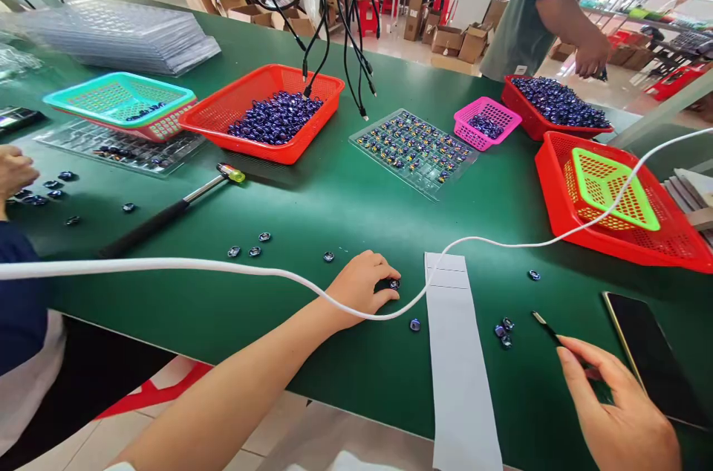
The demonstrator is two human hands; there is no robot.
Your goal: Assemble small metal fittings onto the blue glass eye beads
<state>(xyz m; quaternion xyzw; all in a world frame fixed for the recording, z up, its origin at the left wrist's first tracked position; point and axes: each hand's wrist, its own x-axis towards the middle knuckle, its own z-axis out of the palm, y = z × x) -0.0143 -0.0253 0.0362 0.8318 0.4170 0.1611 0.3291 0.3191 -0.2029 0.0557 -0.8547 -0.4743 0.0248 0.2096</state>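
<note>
My left hand rests on the green table with its fingers curled over a small dark blue piece. Another loose piece lies just right of it, by a white paper strip. My right hand, low at the right, pinches thin dark tweezers whose tip points toward a small cluster of blue pieces. A white cable drapes across the table over my left wrist.
A red basket of blue pieces, a clear tray of parts, a pink basket, red baskets at right, a phone, a hammer. A co-worker's hand at left; another person stands behind.
</note>
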